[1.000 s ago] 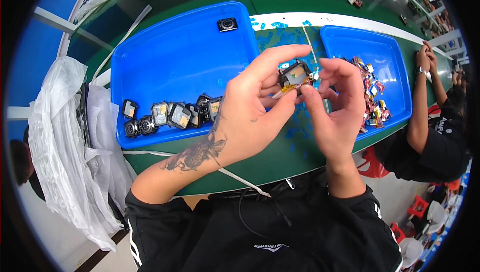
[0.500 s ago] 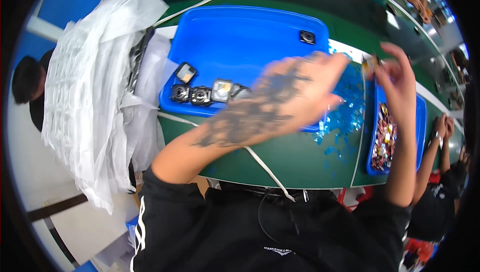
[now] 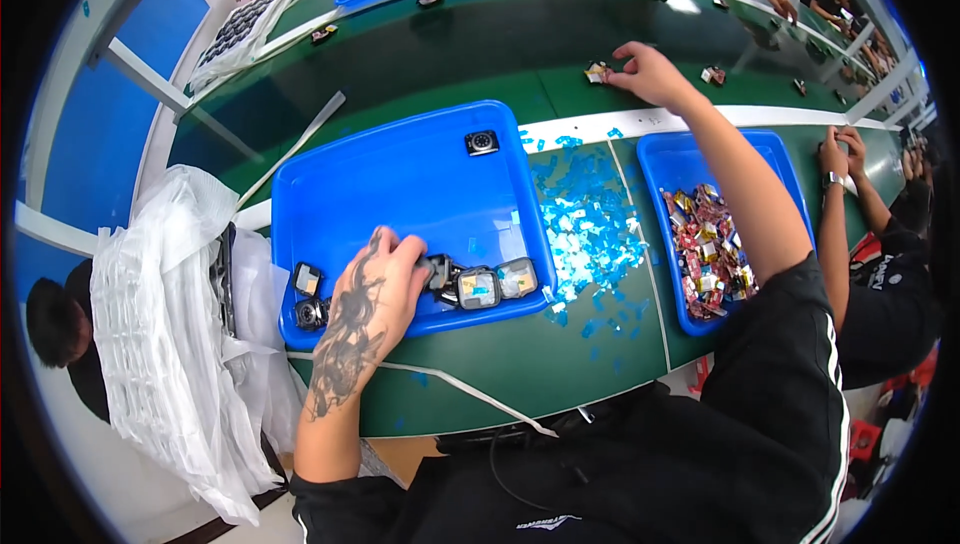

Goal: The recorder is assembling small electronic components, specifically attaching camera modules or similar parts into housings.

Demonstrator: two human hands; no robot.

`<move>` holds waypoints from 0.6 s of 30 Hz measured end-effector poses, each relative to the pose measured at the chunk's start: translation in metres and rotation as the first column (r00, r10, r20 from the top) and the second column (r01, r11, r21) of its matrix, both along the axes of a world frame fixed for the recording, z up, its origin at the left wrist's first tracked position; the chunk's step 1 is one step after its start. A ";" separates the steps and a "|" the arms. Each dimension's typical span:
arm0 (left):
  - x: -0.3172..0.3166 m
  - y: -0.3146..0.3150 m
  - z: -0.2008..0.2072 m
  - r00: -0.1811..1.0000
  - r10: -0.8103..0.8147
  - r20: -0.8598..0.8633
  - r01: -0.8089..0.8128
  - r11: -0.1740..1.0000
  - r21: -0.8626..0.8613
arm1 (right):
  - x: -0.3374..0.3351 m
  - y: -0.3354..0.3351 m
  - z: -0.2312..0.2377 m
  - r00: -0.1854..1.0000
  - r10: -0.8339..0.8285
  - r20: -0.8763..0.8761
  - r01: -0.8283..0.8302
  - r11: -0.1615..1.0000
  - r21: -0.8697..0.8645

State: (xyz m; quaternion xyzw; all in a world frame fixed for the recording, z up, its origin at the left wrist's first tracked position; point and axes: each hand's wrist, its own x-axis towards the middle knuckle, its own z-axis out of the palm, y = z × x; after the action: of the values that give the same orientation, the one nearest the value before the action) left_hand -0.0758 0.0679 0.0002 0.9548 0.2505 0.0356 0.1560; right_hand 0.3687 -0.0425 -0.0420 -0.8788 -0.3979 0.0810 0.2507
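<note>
While the left hand (image 3: pixel 365 294) sits palm-down over the near wall of the large blue tray (image 3: pixel 390 194), its fingers curl beside a dark case (image 3: pixel 438 272); can't tell if they grip anything, knuckles block the view. Right hand (image 3: pixel 645 74) is well apart from it, out at the dark green belt (image 3: pixel 480 64), fingertips touching or just beside a small part (image 3: pixel 597 72); grip not readable. Arm passes over the small blue tray (image 3: pixel 675 162), probably because the belt runs along the far side.

Part lies on the belt; too small to call its long axis or which end leads. Pale cases (image 3: pixel 478 289) right of the left hand show their insides upward, bunched at the near wall, likely for short reach. Lone case (image 3: pixel 482 142) sits in the far right corner, ring face up, long axis roughly left-right.

Small tray holds a heap of reddish bits (image 3: pixel 710 254), presumably kept apart by kind. Between trays: blue film scraps (image 3: pixel 590 249) on the green tabletop (image 3: pixel 600 364). White plastic sheets (image 3: pixel 160 344) hang far left.
</note>
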 end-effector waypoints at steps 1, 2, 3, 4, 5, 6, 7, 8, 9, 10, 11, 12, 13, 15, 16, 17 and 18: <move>0.006 0.002 0.002 1.000 -0.027 0.017 0.027 1.000 -0.005 | 0.003 -0.010 0.005 0.999 -0.043 -0.022 0.044 0.998 0.037; 0.013 0.004 0.004 0.998 -0.057 0.038 0.057 0.998 -0.010 | 0.003 -0.017 0.013 1.000 -0.017 -0.001 0.017 0.996 0.090; 0.016 0.003 0.010 0.998 -0.008 0.068 0.008 1.000 -0.003 | 0.001 -0.025 0.017 1.000 0.025 -0.006 -0.024 0.989 0.148; 0.021 0.005 0.008 0.989 0.019 0.149 -0.019 1.000 -0.002 | 0.000 -0.037 0.023 0.998 0.058 -0.002 -0.056 0.978 0.202; 0.021 0.009 0.009 0.987 0.015 0.159 -0.015 1.000 -0.002 | -0.016 -0.044 0.040 0.976 0.061 -0.208 -0.018 0.979 0.205; 0.021 0.012 0.013 0.985 0.013 0.170 -0.014 1.000 0.004 | -0.024 -0.059 0.049 0.978 0.046 -0.205 -0.005 0.981 0.196; 0.023 0.016 0.015 0.992 -0.003 0.128 0.002 1.000 0.008 | -0.032 -0.075 0.056 0.984 0.103 -0.147 -0.071 0.975 0.210; 0.025 0.020 0.016 0.997 -0.016 0.081 0.015 1.000 0.016 | -0.041 -0.088 0.060 0.982 0.165 -0.093 -0.141 0.965 0.223; 0.027 0.022 0.015 0.994 -0.072 0.082 0.063 0.992 0.107 | -0.047 -0.104 0.065 0.984 0.152 -0.093 -0.130 0.968 0.213; 0.028 0.021 0.017 0.994 -0.070 0.085 0.062 0.993 0.102 | -0.054 -0.119 0.072 0.977 0.207 -0.042 -0.198 0.967 0.163; 0.031 0.021 0.017 0.994 -0.078 0.075 0.068 0.988 0.137 | -0.059 -0.132 0.075 0.967 0.255 0.005 -0.254 0.961 0.109; 0.035 0.021 0.017 0.994 -0.084 0.065 0.071 0.982 0.173 | -0.066 -0.141 0.075 0.968 0.250 0.005 -0.250 0.963 0.104; 0.037 0.021 0.022 0.979 -0.156 0.132 0.129 0.973 0.193 | -0.072 -0.148 0.075 0.966 0.255 -0.044 -0.256 0.967 -0.004; 0.046 0.019 0.023 0.985 -0.086 0.149 0.086 0.996 0.006 | -0.081 -0.158 0.066 0.960 0.280 -0.010 -0.279 0.951 -0.134; 0.052 0.018 0.021 0.988 -0.016 0.152 0.044 0.982 -0.183 | -0.084 -0.162 0.055 0.949 0.306 0.072 -0.292 0.943 -0.159; 0.057 0.014 0.023 0.963 -0.056 0.265 0.116 0.969 -0.218 | -0.088 -0.162 0.051 0.917 0.371 0.146 -0.346 0.922 -0.174; 0.062 0.006 0.027 0.963 -0.051 0.265 0.111 0.969 -0.219 | -0.092 -0.164 0.052 0.915 0.376 0.145 -0.350 0.920 -0.174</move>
State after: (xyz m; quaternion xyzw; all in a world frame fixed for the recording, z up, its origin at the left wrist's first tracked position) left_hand -0.0137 0.0736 0.0269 0.9269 0.1910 0.1231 0.2989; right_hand 0.2769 -0.2069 0.0104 -0.8090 -0.5679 0.0769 0.1308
